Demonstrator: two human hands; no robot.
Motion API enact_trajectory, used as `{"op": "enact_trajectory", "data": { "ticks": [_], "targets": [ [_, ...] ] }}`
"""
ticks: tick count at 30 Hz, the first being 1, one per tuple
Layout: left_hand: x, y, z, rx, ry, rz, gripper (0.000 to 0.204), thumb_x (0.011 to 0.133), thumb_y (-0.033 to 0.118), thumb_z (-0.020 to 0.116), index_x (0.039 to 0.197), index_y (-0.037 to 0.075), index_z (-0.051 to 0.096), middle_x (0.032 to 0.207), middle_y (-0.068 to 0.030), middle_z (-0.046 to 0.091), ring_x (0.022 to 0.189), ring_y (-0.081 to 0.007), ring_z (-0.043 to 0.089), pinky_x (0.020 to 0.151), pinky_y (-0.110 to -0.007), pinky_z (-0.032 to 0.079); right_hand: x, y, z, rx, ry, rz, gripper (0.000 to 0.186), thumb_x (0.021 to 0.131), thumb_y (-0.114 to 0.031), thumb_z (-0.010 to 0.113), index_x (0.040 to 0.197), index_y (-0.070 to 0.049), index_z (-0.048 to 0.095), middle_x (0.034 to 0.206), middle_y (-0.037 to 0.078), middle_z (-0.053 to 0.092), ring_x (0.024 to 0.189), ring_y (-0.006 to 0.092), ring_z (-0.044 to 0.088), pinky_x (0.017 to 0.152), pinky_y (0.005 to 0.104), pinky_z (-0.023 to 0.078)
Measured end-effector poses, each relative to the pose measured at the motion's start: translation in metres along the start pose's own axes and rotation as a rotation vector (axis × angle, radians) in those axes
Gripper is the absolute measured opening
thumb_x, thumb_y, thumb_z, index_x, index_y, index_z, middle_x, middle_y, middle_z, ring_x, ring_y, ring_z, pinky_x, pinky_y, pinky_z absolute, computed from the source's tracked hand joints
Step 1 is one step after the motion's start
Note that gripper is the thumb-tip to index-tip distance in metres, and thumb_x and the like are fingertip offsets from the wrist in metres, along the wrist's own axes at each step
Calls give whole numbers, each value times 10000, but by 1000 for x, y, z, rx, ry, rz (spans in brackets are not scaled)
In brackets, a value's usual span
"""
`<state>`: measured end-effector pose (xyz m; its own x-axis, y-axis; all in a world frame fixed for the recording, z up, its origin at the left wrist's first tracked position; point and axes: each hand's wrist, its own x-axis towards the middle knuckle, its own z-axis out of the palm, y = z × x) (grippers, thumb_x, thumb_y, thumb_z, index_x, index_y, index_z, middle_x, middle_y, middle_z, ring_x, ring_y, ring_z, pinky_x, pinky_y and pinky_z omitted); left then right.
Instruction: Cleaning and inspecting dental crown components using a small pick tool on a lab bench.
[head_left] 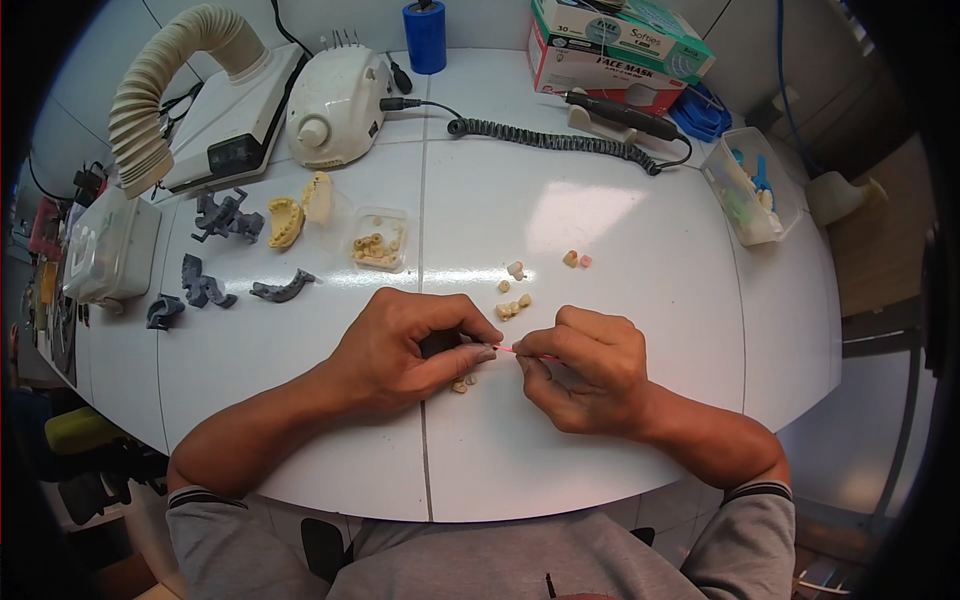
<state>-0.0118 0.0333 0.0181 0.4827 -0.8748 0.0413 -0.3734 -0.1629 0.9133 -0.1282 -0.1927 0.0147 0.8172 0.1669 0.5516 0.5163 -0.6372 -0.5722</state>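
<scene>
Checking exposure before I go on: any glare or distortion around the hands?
Head view: glare patch on the table beyond the hands, none on the left hand or right hand; fisheye bends the table edge; corners are dark.

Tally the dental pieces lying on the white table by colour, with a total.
Grey model pieces: 5
Yellow jaw casts: 2
Clear dish of small yellowish teeth: 1
Loose small tooth pieces on the table, roughly: 8
Total: about 16; the smallest bits by the left hand are hard to separate.
</scene>
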Motion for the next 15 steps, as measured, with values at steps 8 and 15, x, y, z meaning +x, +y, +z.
{"op": "enact_trajectory", "data": {
  "ticks": [8, 15],
  "targets": [
    [0, -4, 1, -24, 8, 13, 160, 925, -8, 755, 1082, -8, 786, 981, -99, 802, 867, -118, 751, 753, -261, 591, -1, 1, 0, 20, -1, 4, 205, 709, 73, 772, 880, -20, 707, 706, 57, 611, 543, 192, 591, 473, 329, 441],
    [-1, -1, -1, -85, 29, -63, 141, 923, -14, 742, 1062, -23, 763, 1027, -109, 805, 911, -130, 757, 805, -275, 603, 0, 0, -6, 57, 51, 57, 147, 702, 50, 750, 826, -22, 721, 666, 57, 623, 503, 155, 565, 469, 292, 413]
  ]
}}
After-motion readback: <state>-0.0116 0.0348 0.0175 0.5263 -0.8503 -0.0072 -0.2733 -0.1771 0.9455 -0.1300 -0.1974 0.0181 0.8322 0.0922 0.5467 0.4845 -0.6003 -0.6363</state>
